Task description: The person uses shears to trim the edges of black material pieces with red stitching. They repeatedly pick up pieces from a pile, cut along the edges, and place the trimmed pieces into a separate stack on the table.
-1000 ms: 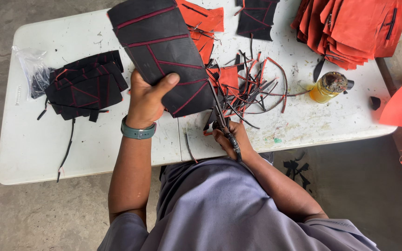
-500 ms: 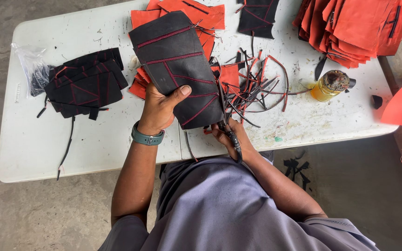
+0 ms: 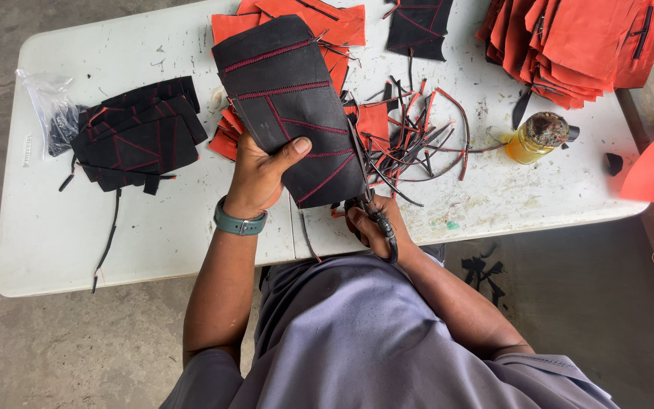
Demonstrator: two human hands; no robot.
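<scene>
Head view: left hand [image 3: 260, 176] grips the lower edge of a black fabric panel with red stitching [image 3: 289, 106], held over the white desk [image 3: 153, 227]. Right hand [image 3: 376, 227] closed around dark-handled scissors [image 3: 372, 208] at the panel's right edge. Trimmed black-and-red strips [image 3: 418, 140] lie just beyond; stacked black panels [image 3: 138, 136] left.
</scene>
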